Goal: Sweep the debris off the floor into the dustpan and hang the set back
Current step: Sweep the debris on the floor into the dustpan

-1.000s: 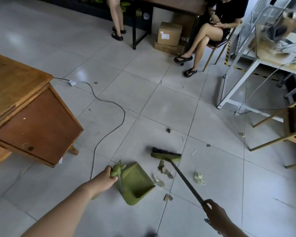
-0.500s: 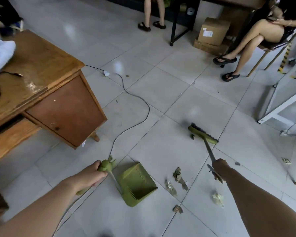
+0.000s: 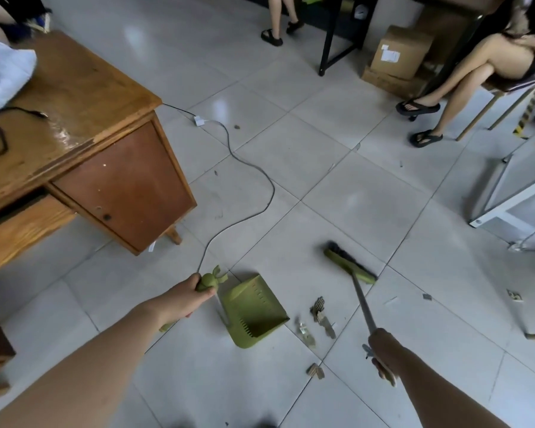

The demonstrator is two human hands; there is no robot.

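**Both hands gripping: dustpan left, broom right**

Fingers [image 3: 205,292] of the left hand [image 3: 184,299] are wrapped tight round the top of the green dustpan handle [image 3: 210,281], just under its leaf-shaped knob. Right hand [image 3: 382,355] is closed round the grey broom shaft [image 3: 363,302]; its fingers curl under the shaft, seen mostly from the back of the hand.

Dustpan [image 3: 254,310] sits on the tiled floor [image 3: 352,186], mouth facing right toward the debris. Broom head [image 3: 349,262] rests on the floor beyond the debris, bristles dark, green back.

Debris: a cluster of brownish scraps [image 3: 320,313] between pan mouth and broom shaft; a pale scrap [image 3: 305,330] just beside the pan; one cardboard bit [image 3: 315,371] nearer the camera; small pieces [image 3: 515,295] well to the right.

Surroundings: wooden desk [image 3: 84,143] to the left, its corner near the left hand. Grey cable [image 3: 254,168] runs across the floor from a white plug [image 3: 199,120], ending near the dustpan handle. Cardboard boxes [image 3: 399,57] at top right; a seated person's legs [image 3: 451,84] nearby; white metal frame [image 3: 507,193] at right.

Both arms extend forward and down, left forearm angled toward centre, right forearm angled up-left.
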